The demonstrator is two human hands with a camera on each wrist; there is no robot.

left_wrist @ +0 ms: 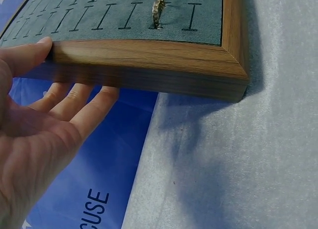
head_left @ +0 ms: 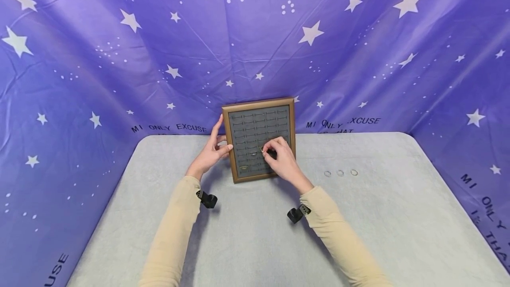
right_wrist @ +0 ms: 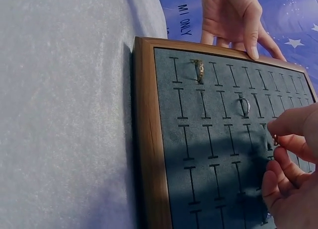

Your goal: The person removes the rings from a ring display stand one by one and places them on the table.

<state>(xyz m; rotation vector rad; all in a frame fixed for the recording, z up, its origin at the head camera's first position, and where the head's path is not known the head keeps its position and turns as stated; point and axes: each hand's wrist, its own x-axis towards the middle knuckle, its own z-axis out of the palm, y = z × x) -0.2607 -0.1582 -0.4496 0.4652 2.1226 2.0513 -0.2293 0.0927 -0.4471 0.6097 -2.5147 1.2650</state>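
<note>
A ring display tray (head_left: 260, 118) with a wooden frame and dark slotted lining leans upright at the table's back. My left hand (head_left: 211, 154) holds its left edge, thumb on the front of the frame and fingers against the side and back. With thumb and fingertips, my right hand (head_left: 282, 159) pinches a small gold-toned ring (right_wrist: 276, 139) right at a slot; the fingers partly hide it. A patterned gold ring (right_wrist: 199, 71) sits in a slot near the lower left corner. Higher up, a silver ring (right_wrist: 245, 107) stands in another slot.
To the right of the tray, three loose rings lie in a row on the grey cloth-covered table (head_left: 255, 234): two silvery, with a gold-toned ring (head_left: 354, 172) at the right end. A purple star-printed curtain (head_left: 255, 34) hangs close behind the tray and along both sides.
</note>
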